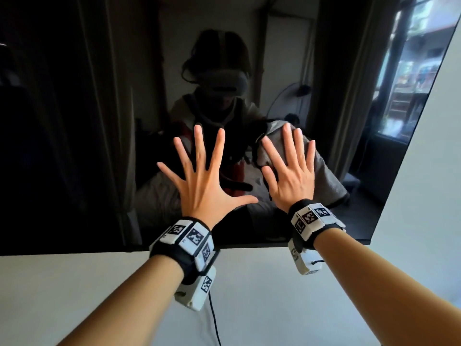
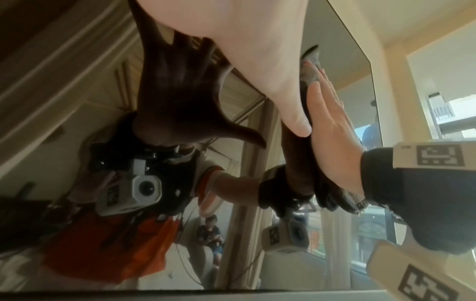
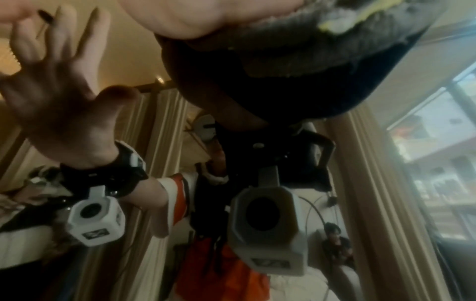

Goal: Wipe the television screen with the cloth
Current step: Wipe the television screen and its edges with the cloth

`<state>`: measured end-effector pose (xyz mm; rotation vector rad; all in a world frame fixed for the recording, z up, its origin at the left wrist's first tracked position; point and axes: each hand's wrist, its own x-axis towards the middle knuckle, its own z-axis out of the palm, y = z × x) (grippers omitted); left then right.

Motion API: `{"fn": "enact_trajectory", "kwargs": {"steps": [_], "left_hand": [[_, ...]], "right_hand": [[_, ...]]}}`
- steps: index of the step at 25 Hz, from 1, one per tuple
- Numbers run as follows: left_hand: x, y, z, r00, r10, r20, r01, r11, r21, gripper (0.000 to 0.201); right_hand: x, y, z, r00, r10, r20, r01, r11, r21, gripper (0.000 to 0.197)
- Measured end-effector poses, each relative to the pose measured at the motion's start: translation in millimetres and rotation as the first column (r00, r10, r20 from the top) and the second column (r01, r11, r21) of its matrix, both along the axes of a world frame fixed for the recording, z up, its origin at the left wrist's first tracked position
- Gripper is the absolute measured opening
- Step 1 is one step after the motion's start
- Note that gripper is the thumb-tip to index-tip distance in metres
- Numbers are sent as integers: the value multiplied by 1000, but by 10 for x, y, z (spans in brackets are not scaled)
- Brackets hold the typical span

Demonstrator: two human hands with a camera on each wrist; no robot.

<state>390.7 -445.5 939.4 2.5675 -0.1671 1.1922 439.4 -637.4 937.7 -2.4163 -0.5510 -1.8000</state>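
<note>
- Cloth (image 1: 321, 168), grey w/ a yellowish patch seen in the rt wrist view, was pinned flat against the television screen (image 1: 74, 146), toward its lower right, under the right hand (image 1: 289, 171).
- Right hand's fingers (image 1: 287, 141) were straight and slightly spread, pressing the cloth to the glass; no curl round it, so friction alone held it.
- Left hand (image 1: 199, 178) was splayed wide, fingers fully extended, holding nothing; left wrist view showed its thumb tip meeting its own reflection, so it looked braced on the glass, just beside the right hand.
- Step in hand, as I judged it: wiping pass w/ the cloth. To do it well: keep the palm flat so pressure spreads evenly, go light since the panel may flex, overlap strokes, and keep the loose hanging corner from dragging.
- Bare left palm on the glass would prob. leave prints; that patch needs a pass too.
- Most of the screen lay left of and above the cloth, so plenty seemed left to cover.
- Containers: none in view, so no contents to report.
- White wall (image 1: 429, 171) ran below and right of the TV; a thin black cable (image 1: 214, 318) hung below the left wrist.
</note>
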Motion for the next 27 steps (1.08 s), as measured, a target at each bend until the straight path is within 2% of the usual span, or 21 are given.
{"fn": "enact_trajectory", "kwargs": {"steps": [1, 2, 4, 5, 6, 8, 9, 10, 12, 13, 14, 16, 17, 18, 19, 21, 22, 23, 26, 27], "left_hand": [[26, -98, 0, 1000, 19, -6, -19, 1000, -16, 147], [57, -155, -3, 999, 42, -16, -42, 999, -25, 148], [96, -188, -11, 997, 77, -27, -77, 997, -23, 151], [94, -185, -16, 996, 89, -23, -90, 996, -21, 152], [91, -183, -17, 995, 99, -18, -99, 995, -18, 152], [84, -180, -27, 992, 122, -15, -122, 992, -2, 152], [85, -193, -28, 991, 130, -17, -130, 991, 5, 152], [82, -198, -28, 990, 136, -22, -136, 991, 8, 152], [79, -201, -22, 989, 145, -30, -145, 989, 13, 152], [76, -202, -22, 989, 148, -30, -148, 989, 16, 152], [74, -201, -26, 988, 150, -28, -150, 989, 19, 152], [70, -194, -35, 988, 151, -25, -150, 988, 23, 151], [68, -197, -34, 988, 153, -24, -153, 988, 26, 151], [67, -200, -35, 987, 157, -23, -157, 987, 28, 151], [62, -207, -28, 987, 160, -25, -159, 987, 28, 151], [53, -220, -23, 987, 159, -37, -158, 987, 29, 151], [45, -229, -16, 986, 162, -42, -160, 987, 32, 152], [34, -249, -9, 985, 167, -48, -165, 986, 32, 152], [-24, -327, -3, 982, 177, -63, -176, 984, 8, 154], [-56, -392, -23, 983, 173, -60, -172, 985, 19, 154]], "right_hand": [[7, -144, 39, 1000, 11, 2, -11, 999, -36, 51], [29, -288, 94, 1000, -1, 18, 1, 1000, 2, 51], [46, -462, 167, 999, -32, 34, 25, 979, 201, 49], [37, -488, 137, 999, -30, 20, 25, 975, 221, 49], [33, -488, 59, 1000, -23, 19, 20, 990, 141, 49], [18, -554, -82, 999, 9, 37, -2, 986, -166, 49], [26, -663, -63, 999, 12, 42, -2, 975, -222, 48], [46, -770, -23, 999, 0, 48, 8, 987, -161, 48], [45, -816, 51, 999, -24, 46, 16, 987, 157, 47], [36, -769, 28, 999, -22, 31, 14, 970, 244, 47], [20, -688, -43, 1000, -12, 18, 8, 977, 212, 49], [-8, -629, -208, 999, 25, 22, -23, 996, -87, 51], [-1, -709, -188, 999, 48, 24, -43, 984, -175, 51], [28, -827, -120, 999, 42, 29, -38, 988, -148, 49], [58, -921, -49, 999, 19, 35, -19, 1000, -10, 48], [54, -981, 17, 999, -42, 14, 36, 948, 315, 47], [46, -950, -16, 998, -64, 1, 59, 926, 372, 47], [33, -911, -82, 998, -57, -4, 55, 940, 337, 47], [8, -931, -220, 999, 12, -30, -10, 998, 58, 49], [21, -1008, -202, 999, 13, -31, -11, 998, 58, 48]]}}
